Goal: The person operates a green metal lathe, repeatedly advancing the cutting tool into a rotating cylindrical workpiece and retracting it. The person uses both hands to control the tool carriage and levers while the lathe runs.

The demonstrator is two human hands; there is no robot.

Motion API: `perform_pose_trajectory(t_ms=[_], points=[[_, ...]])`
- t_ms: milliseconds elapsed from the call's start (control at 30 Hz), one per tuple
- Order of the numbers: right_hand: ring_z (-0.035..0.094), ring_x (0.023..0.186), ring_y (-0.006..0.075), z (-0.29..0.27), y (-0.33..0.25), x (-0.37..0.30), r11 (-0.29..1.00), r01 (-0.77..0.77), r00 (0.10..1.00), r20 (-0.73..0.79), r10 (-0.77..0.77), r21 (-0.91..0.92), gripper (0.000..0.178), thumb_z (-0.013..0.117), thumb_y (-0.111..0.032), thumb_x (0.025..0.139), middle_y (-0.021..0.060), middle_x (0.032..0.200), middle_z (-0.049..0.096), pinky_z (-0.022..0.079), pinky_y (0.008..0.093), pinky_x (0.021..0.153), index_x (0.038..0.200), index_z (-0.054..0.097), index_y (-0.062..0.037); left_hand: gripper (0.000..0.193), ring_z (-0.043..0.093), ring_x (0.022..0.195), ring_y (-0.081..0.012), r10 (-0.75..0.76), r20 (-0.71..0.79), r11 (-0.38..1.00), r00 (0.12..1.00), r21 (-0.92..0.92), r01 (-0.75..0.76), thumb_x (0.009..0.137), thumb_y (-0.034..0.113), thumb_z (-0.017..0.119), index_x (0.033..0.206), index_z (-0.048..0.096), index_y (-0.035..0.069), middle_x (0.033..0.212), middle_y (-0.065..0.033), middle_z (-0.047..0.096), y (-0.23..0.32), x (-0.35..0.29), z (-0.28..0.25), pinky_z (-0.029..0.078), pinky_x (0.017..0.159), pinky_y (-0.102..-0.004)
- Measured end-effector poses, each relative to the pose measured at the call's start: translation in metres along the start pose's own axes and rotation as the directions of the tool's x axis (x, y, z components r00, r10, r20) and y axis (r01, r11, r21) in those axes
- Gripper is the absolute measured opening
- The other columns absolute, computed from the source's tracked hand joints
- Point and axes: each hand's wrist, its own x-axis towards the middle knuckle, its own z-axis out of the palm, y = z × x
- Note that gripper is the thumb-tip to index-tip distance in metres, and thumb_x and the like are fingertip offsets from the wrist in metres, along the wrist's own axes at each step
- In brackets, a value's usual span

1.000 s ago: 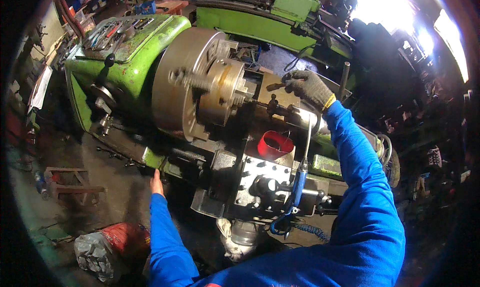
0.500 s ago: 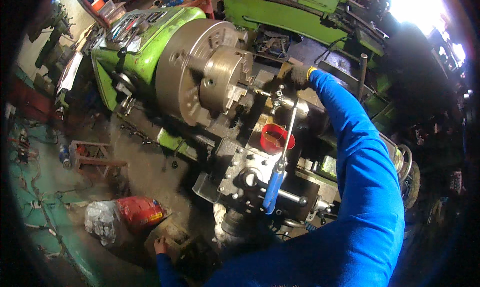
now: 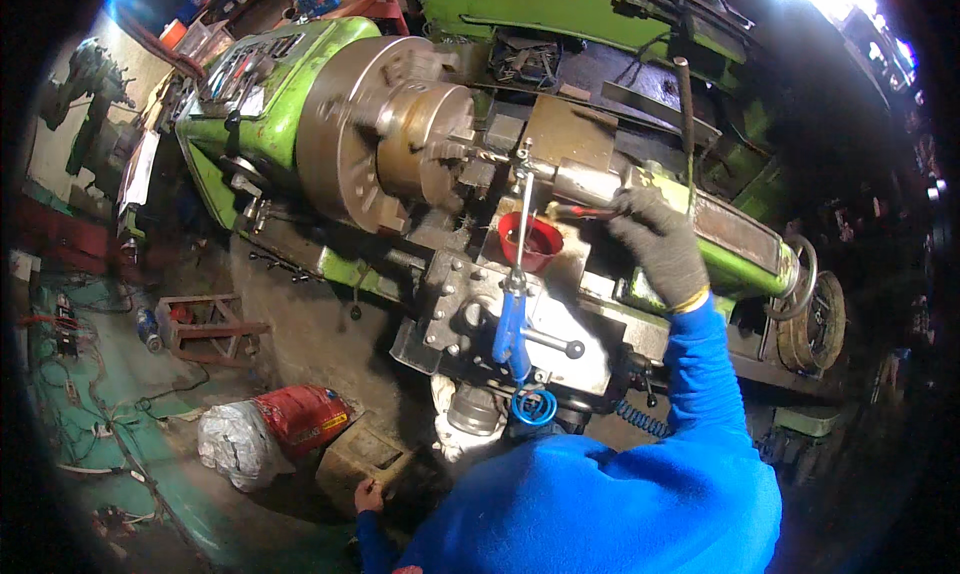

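My gloved right hand (image 3: pixel 660 244) is closed around a slim red-handled brush (image 3: pixel 585 213), its pale tip pointing left over a red cup (image 3: pixel 530 242) of dark liquid. Behind the cup, a drill bit (image 3: pixel 490 155) in the lathe's tailstock points at the chuck (image 3: pixel 425 139), which is blurred as if turning. A blue-handled air gun (image 3: pixel 512 339) with a long metal nozzle stands on the tool post, beside the cup. Low on the left, my bare left hand (image 3: pixel 368 496) is beside a wooden box (image 3: pixel 365 454); its fingers look curled, with nothing visible in them.
The green headstock (image 3: pixel 270 124) stands at left, and a handwheel (image 3: pixel 800 279) at right. A lever (image 3: pixel 555 342) sticks out from the tool post. On the floor are red and silver bags (image 3: pixel 300 419), a small red stand (image 3: pixel 215 329) and cables.
My right hand has come back from the far side of the lathe, toward me and right; the red-handled brush now shows in it. The view has shifted, and my left hand stays by the box.
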Motion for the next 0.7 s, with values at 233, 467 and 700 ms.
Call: perform_pose_trajectory(t_ms=[233, 467, 700], points=[[0.072, 0.11, 0.0356, 0.062, 0.019, -0.008, 0.875, 0.149, 0.983, 0.164, -0.081, -0.462, 0.034, 0.07, -0.023, 0.094, 0.0139, 0.122, 0.075, 0.058, 0.0453, 0.094, 0.126, 0.073, -0.0123, 0.026, 0.068, 0.101, -0.0291, 0.039, -0.096, 0.993, 0.995, -0.104, -0.049, 0.095, 0.019, 0.075, 0.109, 0.072, -0.003, 0.109, -0.0144, 0.074, -0.002, 0.02, 0.005, 0.053, 0.094, -0.0409], [0.072, 0.11, 0.034, 0.086, 0.039, 0.002, 0.86, 0.138, 0.99, 0.098, -0.103, -0.491, 0.034, 0.072, -0.029, 0.092, 0.0135, 0.12, 0.076, 0.058, 0.0448, 0.095, 0.121, 0.077, -0.0129, 0.025, 0.066, 0.096, -0.025, 0.002, -0.09, 0.988, 0.996, -0.155, -0.016, 0.096, 0.016, 0.075, 0.109, 0.072, -0.004, 0.104, -0.0114, 0.072, -0.01, -0.026, 0.006, 0.052, 0.09, -0.0381], [0.072, 0.11, 0.0329, 0.096, 0.066, -0.015, 0.93, 0.037, 0.998, -0.036, -0.054, -0.366, 0.031, 0.074, -0.033, 0.091, 0.0112, 0.119, 0.077, 0.058, 0.0433, 0.096, 0.115, 0.08, -0.0129, 0.036, 0.068, 0.087, -0.0321, 0.138, 0.13, 0.978, 0.982, 0.141, -0.156, 0.096, 0.033, 0.074, 0.106, 0.073, -0.002, 0.096, -0.0151, 0.073, -0.051, -0.079, 0.002, 0.055, 0.083, -0.0443]])
